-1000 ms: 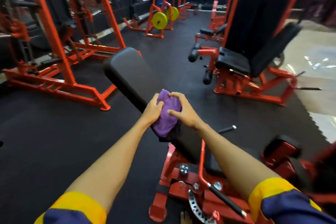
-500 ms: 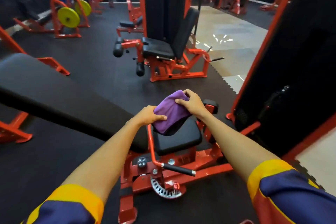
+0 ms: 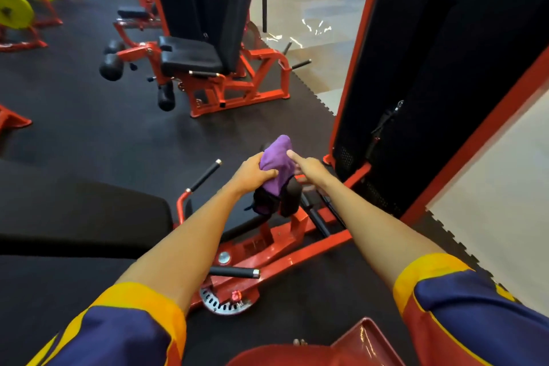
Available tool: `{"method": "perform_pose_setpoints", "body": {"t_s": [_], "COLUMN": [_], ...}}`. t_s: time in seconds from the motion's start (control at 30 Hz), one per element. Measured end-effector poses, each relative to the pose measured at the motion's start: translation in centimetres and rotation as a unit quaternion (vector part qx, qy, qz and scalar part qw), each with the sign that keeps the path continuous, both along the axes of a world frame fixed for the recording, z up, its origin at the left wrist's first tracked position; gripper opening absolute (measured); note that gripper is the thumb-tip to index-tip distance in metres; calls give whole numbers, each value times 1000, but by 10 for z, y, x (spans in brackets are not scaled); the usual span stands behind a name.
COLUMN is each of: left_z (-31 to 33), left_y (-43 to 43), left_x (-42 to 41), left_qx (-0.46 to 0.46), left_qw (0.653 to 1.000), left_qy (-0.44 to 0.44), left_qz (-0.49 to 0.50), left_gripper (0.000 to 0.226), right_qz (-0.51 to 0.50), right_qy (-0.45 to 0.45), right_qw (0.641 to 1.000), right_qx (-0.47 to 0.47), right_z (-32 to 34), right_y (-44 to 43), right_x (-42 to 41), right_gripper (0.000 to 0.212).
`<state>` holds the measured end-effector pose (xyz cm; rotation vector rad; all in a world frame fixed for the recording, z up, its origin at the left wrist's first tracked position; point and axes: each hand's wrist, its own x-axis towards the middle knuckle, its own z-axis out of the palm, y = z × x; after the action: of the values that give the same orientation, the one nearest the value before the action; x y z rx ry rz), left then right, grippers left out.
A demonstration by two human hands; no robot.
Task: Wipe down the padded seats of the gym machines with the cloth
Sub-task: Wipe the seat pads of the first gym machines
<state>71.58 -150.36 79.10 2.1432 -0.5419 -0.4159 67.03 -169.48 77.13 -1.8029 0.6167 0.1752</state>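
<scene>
A purple cloth (image 3: 277, 163) is draped over the black foot roller pad (image 3: 290, 198) at the end of the red adjustable bench. My left hand (image 3: 254, 173) grips the cloth's left side with curled fingers. My right hand (image 3: 307, 168) holds its right side, index finger laid straight along the top. The bench's long black padded back (image 3: 77, 217) stretches to the left, below my left arm. The cloth and my hands hide the top of the roller.
A leg machine with a black padded seat (image 3: 190, 56) stands ahead on the dark rubber floor. A tall black weight-stack cover in a red frame (image 3: 430, 68) rises close on the right. Yellow plates (image 3: 15, 12) sit far left. A red frame part (image 3: 350, 345) lies near my feet.
The view has swung right and down. Both hands carried the cloth from the long back pad, over the small seat pad, to the roller pad at the bench's end.
</scene>
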Motion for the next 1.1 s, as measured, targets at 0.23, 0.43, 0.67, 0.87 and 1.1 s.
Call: {"method": "perform_pose_setpoints", "body": {"t_s": [0.23,0.43,0.67,0.87,1.1], "left_z": [-44,-96,-137,-162,-183], "left_y": [-80,-90,-86,-99,-110], "left_x": [-7,11,48,63,63], "left_qx": [-9,-50,-8,-16,-47], "left_qw": [999,988,966,956,941], "left_qy": [39,134,159,169,170], "left_qz": [-30,48,201,241,288], "left_gripper": [21,15,32,44,48], "right_qz": [-71,-148,-79,17,160], "right_qy": [46,59,75,88,0], "right_qw": [990,987,984,980,966], "right_qx": [110,-6,-140,-179,-204], "right_z": [-30,-71,-87,-108,-152], "right_y": [-33,-75,-101,-78,-53], "right_x": [8,22,39,60,54], "right_gripper": [48,39,40,35,64]}}
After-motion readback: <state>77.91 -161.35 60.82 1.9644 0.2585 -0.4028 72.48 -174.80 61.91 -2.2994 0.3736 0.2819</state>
